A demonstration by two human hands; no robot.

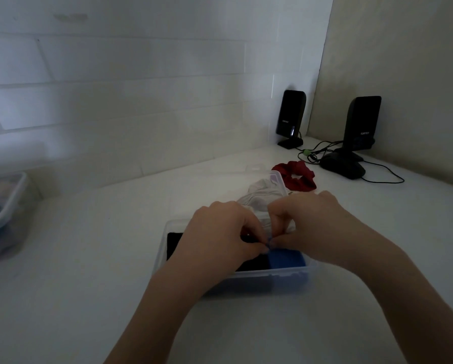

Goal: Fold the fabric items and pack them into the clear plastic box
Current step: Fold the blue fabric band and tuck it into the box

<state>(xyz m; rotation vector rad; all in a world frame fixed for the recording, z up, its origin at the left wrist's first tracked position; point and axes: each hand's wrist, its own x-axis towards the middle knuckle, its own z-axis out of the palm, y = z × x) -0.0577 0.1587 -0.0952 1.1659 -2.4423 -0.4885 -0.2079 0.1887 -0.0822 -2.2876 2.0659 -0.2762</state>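
A clear plastic box [278, 278] sits on the white table in front of me. Inside it lies a black fabric [174, 244] on the left and a blue fabric [287, 258] on the right. My left hand [220, 232] and my right hand [314, 219] are both over the box, fingertips pinched together on the top edge of the blue fabric. A white fabric [262, 195] is bunched at the far side of the box, partly hidden by my hands. A red scrunchie [296, 174] lies on the table beyond it.
Two black speakers [291, 116] [362, 122] with cables [317, 153] stand in the back right corner. A second clear container [7, 206] holding dark items sits at the left edge. A tiled wall runs close behind the table.
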